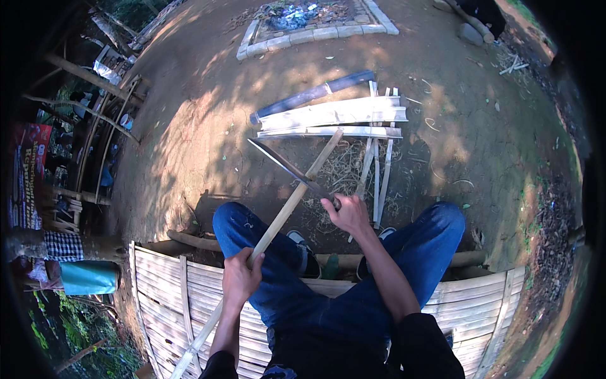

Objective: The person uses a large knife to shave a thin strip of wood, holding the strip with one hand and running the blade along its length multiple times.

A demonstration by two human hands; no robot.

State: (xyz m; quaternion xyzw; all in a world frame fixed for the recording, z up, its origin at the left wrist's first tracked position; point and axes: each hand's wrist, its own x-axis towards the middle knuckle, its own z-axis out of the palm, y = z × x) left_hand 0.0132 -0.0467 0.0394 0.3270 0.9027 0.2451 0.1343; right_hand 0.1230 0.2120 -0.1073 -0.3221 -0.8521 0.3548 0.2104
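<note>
In the head view, gripping a long pale bamboo strip (pixel 285 211) with the curled left hand (pixel 242 278) above the bench's (pixel 158 278) front edge, left of its middle, and slanting it from over the bench out above the ground (pixel 183 139). Clasping a knife (pixel 282 163) by its handle in the right hand (pixel 349 213), well apart beyond that edge, with thumb extended, forearm angled inward and blade across the strip.

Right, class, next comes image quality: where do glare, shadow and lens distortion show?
Head view: glare nearly washes out the pale split pieces and brightens the edge of the knife; head view: dappled shade mottles the dirt ground; head view: the fisheye lens bows the slatted seat, with black corners around the picture.
</note>
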